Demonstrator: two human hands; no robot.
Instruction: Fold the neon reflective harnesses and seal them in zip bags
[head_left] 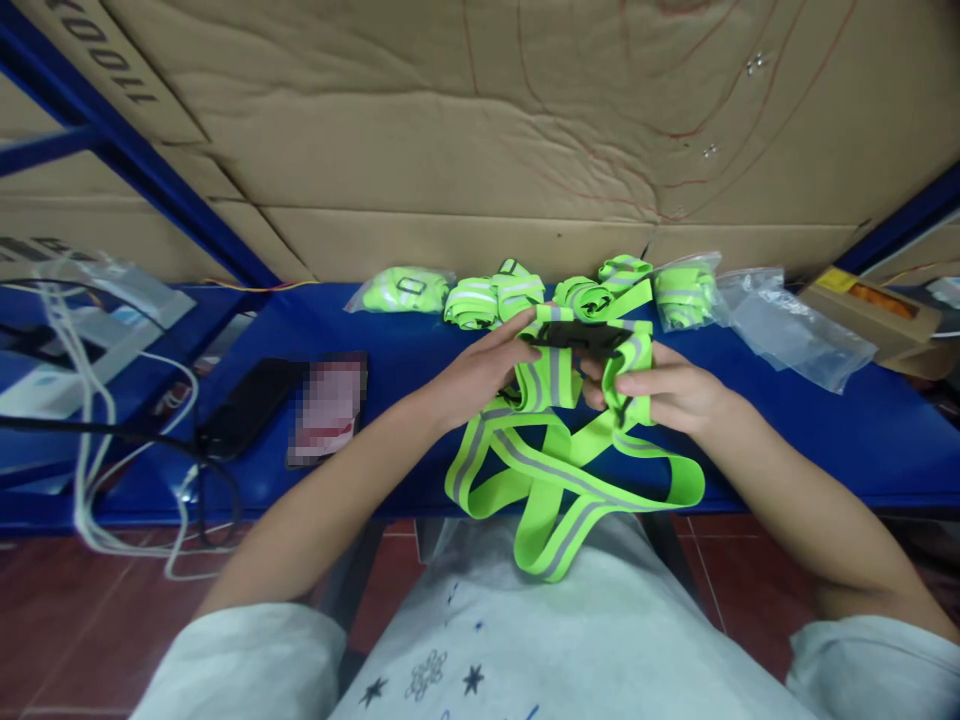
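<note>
Between my two hands is a neon green reflective strap (577,480) with a grey stripe and a black plastic buckle (574,337). My left hand (491,365) is closed on the strap at the buckle's left side. On the other side, my right hand (671,388) pinches a folded part of the strap, thumb in front. Loose loops of the webbing hang below the hands, over the table's front edge and against the shirt. Some fingertips of both hands are hidden behind the webbing.
Rolled green straps (472,302) line the back of the blue table (420,400), some in clear bags. Empty plastic bags (795,325) and a cardboard box (870,310) lie right. A black power bank or phone (253,408), a blurred-out phone (330,408) and white cables (94,420) lie left.
</note>
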